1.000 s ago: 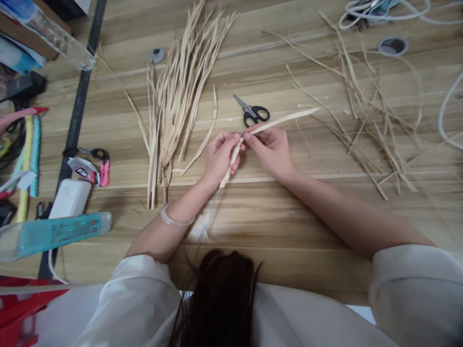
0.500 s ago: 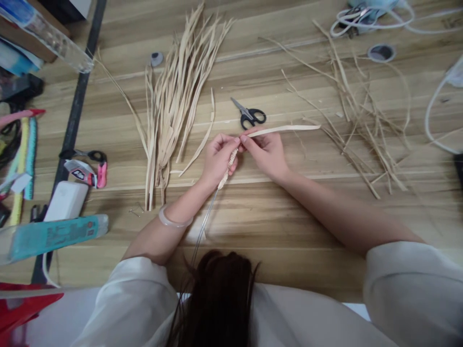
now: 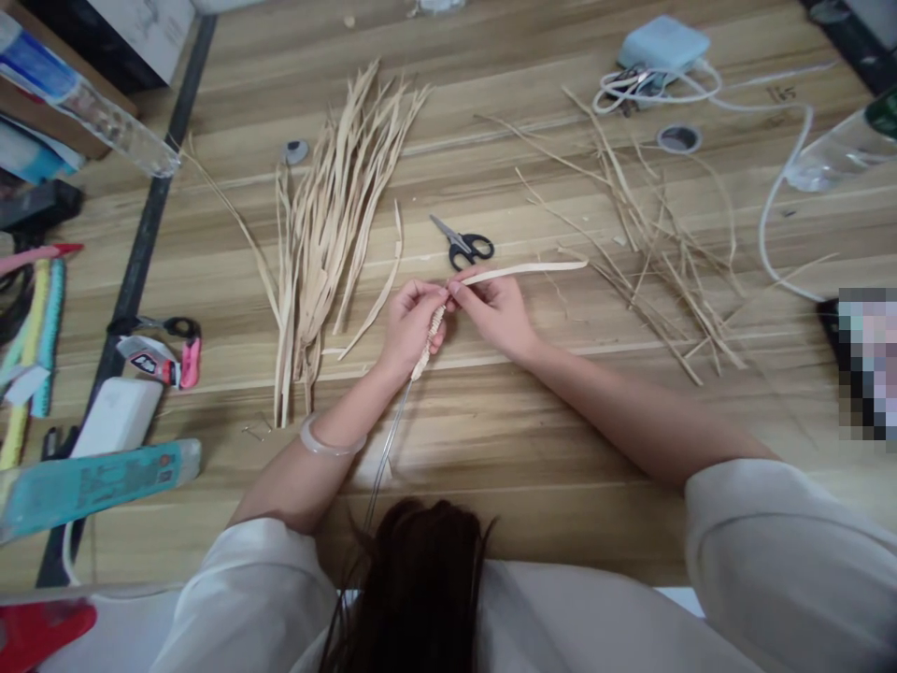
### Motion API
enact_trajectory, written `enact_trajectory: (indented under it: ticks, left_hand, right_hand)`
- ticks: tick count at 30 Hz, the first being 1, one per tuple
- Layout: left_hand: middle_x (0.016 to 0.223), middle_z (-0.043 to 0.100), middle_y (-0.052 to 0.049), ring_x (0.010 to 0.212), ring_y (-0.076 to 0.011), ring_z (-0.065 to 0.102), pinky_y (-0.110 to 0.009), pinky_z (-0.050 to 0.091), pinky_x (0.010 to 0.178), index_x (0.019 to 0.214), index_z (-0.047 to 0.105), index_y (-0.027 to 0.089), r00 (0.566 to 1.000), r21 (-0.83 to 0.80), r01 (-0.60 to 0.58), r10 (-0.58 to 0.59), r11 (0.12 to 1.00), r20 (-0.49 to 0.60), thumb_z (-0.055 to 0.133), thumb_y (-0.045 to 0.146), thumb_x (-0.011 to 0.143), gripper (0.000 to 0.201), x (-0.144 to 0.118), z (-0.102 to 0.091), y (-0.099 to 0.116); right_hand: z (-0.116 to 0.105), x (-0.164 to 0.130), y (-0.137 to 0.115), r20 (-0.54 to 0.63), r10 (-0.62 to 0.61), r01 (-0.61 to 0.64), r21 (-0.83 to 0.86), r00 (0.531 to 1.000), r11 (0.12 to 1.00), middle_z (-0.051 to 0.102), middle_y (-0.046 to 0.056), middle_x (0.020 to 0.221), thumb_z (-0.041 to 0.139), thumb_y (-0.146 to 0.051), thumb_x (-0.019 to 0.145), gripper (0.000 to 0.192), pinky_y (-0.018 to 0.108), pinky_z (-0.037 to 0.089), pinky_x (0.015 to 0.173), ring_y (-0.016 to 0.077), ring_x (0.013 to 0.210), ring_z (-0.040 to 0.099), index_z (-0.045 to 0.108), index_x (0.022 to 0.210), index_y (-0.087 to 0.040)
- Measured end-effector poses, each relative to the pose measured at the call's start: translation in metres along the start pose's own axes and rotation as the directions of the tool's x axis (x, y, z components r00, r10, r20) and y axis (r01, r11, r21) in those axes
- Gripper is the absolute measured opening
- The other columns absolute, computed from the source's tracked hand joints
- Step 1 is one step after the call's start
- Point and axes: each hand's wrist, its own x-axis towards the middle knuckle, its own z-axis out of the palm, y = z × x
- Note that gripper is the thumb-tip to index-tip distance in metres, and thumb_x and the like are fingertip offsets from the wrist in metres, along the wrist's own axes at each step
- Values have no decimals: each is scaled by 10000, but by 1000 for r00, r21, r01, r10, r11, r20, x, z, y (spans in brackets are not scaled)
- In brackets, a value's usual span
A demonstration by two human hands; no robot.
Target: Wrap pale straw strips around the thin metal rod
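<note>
In the head view, my left hand (image 3: 410, 327) is closed around a short woven straw braid (image 3: 426, 348), wrapped over thin metal wires (image 3: 387, 437) that run down toward my body. My right hand (image 3: 496, 313) pinches a pale flat straw strip (image 3: 536, 269) at the braid's upper end, its fingertips meeting those of my left hand. The strip's free end sticks out to the right. Just beyond my hands lie black-handled scissors (image 3: 462, 245). A bundle of dried straw strips (image 3: 326, 215) is to the left, with one loose strip (image 3: 378, 304) beside it.
Thin straw scraps (image 3: 665, 243) are scattered at the right, near a cable grommet (image 3: 678, 139) and a light blue box with a white cord (image 3: 664, 45). A teal bottle (image 3: 105, 481), a white power bank (image 3: 119, 416) and a second pair of scissors (image 3: 175, 326) are at the left.
The camera view has shifted, so the table things appear lower and farther left. Both hands keep the same grip on the braid and strip.
</note>
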Motion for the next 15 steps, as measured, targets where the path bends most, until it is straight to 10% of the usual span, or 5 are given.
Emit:
enact_trajectory:
  ticks: [15]
  left_hand:
    - [608,595,63,283,-21,418,-158,237,267,752,455,180,999,20,37,-36,999,-18,594,323,795,204,-1,1,1]
  right_hand:
    - [0,-1,-3,-5,27,-27,-33,1000,999,604,-8,627,627,-484,811,310,245,471,607,105,605,577,581,788,-178]
